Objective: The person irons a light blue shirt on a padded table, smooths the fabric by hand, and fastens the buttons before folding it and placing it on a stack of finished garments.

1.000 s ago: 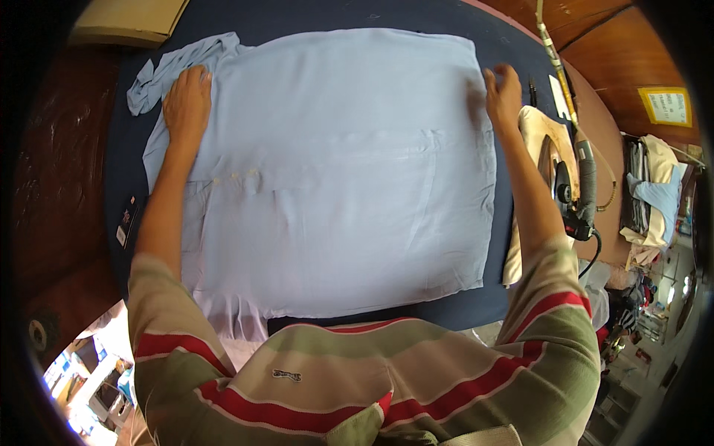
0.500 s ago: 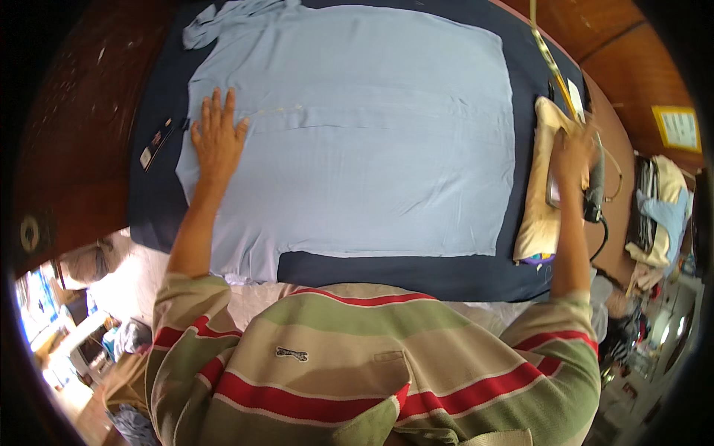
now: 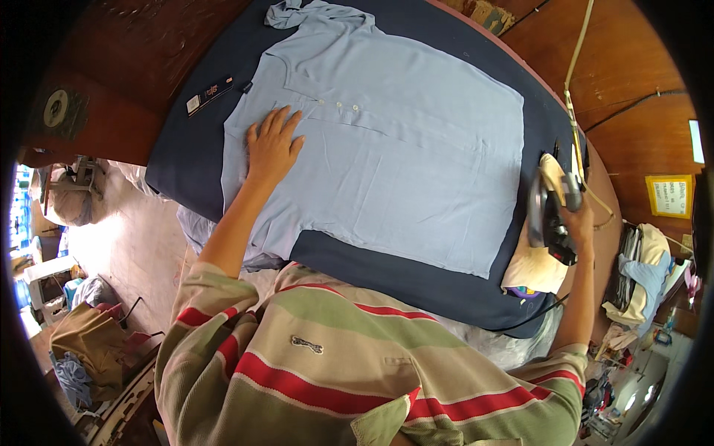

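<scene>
A light blue garment (image 3: pixel 401 163) with a buttoned placket lies spread on a dark blue cloth-covered board (image 3: pixel 357 279). My left hand (image 3: pixel 274 149) rests flat on it below the neckline, fingers loosely spread. At the right, my right hand (image 3: pixel 580 221) is wrapped round the handle of a clothes iron (image 3: pixel 552 223). The iron is tilted on its side over a cream padded rest (image 3: pixel 529 269), its sole turned towards the garment. Whether it still touches the rest I cannot tell. Beyond my left hand, a dark hang tag (image 3: pixel 211 95) lies beside the neckline.
A pale hose (image 3: pixel 571 70) hangs down towards the iron, and a dark cord (image 3: pixel 532 321) trails from it near the board's front edge. Folded clothes (image 3: pixel 641 271) are stacked at the far right. Wooden panels (image 3: pixel 625 67) stand behind.
My right hand, blurred at the rest before, now holds the iron up on its side. My left hand stays on the garment. The view has turned, showing the placket buttons more plainly.
</scene>
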Action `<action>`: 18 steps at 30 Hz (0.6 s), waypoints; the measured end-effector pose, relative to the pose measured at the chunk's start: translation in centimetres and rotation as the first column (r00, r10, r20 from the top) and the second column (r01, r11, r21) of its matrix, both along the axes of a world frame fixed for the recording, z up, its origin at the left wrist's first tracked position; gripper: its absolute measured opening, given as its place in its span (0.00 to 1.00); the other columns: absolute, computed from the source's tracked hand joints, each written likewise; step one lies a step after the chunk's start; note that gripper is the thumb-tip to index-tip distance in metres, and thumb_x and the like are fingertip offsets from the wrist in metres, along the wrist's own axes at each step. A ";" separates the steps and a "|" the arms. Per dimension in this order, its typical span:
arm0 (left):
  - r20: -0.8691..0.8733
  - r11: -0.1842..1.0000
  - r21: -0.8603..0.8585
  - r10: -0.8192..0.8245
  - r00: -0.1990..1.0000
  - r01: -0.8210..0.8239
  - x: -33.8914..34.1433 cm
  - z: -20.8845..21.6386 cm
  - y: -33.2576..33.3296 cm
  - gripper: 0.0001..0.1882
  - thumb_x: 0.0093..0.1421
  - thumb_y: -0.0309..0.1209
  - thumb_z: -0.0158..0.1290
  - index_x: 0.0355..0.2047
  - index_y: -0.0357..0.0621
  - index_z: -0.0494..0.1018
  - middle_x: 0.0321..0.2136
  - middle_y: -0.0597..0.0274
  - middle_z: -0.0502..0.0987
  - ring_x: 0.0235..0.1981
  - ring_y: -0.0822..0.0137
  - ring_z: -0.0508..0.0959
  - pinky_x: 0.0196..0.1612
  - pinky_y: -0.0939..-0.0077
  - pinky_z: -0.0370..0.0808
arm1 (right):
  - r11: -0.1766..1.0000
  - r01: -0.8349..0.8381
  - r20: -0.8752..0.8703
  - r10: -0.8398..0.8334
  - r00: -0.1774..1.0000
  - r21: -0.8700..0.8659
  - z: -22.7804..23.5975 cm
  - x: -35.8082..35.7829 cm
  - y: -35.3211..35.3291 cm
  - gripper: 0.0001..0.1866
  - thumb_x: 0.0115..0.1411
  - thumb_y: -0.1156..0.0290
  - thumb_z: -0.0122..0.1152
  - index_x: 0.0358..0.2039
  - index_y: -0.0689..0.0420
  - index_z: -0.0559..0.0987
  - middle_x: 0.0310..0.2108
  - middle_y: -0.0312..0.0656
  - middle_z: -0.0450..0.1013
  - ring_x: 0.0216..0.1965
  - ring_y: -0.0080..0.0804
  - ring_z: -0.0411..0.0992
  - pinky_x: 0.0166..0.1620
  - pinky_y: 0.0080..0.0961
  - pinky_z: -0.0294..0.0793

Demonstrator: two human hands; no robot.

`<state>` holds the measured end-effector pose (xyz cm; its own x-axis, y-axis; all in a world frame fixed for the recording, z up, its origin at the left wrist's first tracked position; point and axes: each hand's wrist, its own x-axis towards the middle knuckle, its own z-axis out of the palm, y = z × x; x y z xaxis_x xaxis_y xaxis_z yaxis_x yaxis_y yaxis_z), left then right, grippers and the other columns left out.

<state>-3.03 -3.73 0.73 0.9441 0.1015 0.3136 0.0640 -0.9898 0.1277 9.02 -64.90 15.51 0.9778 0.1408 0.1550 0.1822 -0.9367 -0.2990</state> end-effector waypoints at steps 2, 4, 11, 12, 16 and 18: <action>0.028 0.999 -0.031 -0.024 0.999 0.025 1.5 0.2 0.4 0.19 0.57 0.38 0.51 0.49 0.52 0.70 0.51 0.66 0.69 0.55 0.64 0.66 0.53 0.52 0.57 | 0.990 -0.093 -0.092 0.083 0.992 -0.104 1.5 -1.5 7.8 0.27 0.43 0.67 0.64 0.46 0.61 0.72 0.28 0.53 0.76 0.32 0.47 0.76 0.36 0.36 0.74; 0.040 0.996 -0.044 -0.078 0.996 0.080 3.1 0.5 1.2 0.14 0.56 0.35 0.52 0.44 0.51 0.72 0.45 0.67 0.72 0.49 0.65 0.70 0.51 0.57 0.60 | 0.983 -0.154 -0.280 0.122 0.952 -0.097 1.2 -2.7 14.2 0.28 0.42 0.67 0.64 0.46 0.60 0.71 0.32 0.56 0.75 0.36 0.51 0.75 0.38 0.39 0.74; 0.060 0.972 -0.105 -0.203 0.977 0.208 5.8 0.6 2.5 0.05 0.55 0.31 0.52 0.32 0.47 0.73 0.35 0.68 0.75 0.39 0.62 0.75 0.45 0.64 0.67 | 0.948 -0.316 -0.399 0.275 0.875 -0.041 -0.5 -5.2 31.4 0.23 0.45 0.65 0.61 0.42 0.61 0.70 0.31 0.58 0.75 0.36 0.56 0.74 0.39 0.45 0.72; 0.101 0.965 -0.119 -0.221 0.970 0.232 5.9 0.8 2.8 0.05 0.55 0.31 0.52 0.32 0.47 0.73 0.35 0.68 0.75 0.39 0.62 0.75 0.44 0.64 0.67 | 0.934 -0.357 -0.364 0.325 0.873 -0.023 -0.8 -5.1 33.5 0.21 0.46 0.65 0.60 0.41 0.60 0.71 0.30 0.57 0.75 0.36 0.56 0.74 0.39 0.45 0.72; 0.192 0.979 -0.130 -0.132 0.972 0.159 5.2 0.6 3.7 0.09 0.57 0.36 0.51 0.35 0.47 0.72 0.40 0.67 0.74 0.44 0.63 0.73 0.46 0.59 0.66 | 0.910 -0.415 -0.364 0.390 0.846 0.010 -1.3 -3.7 42.1 0.21 0.46 0.65 0.59 0.40 0.61 0.71 0.30 0.58 0.75 0.35 0.56 0.74 0.39 0.44 0.72; 0.268 0.998 -0.063 0.044 0.963 -0.028 3.6 0.5 3.8 0.12 0.57 0.40 0.51 0.37 0.48 0.72 0.44 0.67 0.73 0.47 0.63 0.71 0.47 0.56 0.65 | 0.913 -0.406 -0.361 0.389 0.848 0.031 -1.3 -2.9 44.8 0.21 0.46 0.66 0.58 0.40 0.61 0.71 0.30 0.58 0.75 0.36 0.56 0.74 0.40 0.44 0.72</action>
<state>0.58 0.06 1.25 0.8213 0.1593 0.5478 0.0550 -0.9778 0.2021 6.15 -20.07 14.20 0.8246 0.5277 -0.2040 0.4328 -0.8206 -0.3733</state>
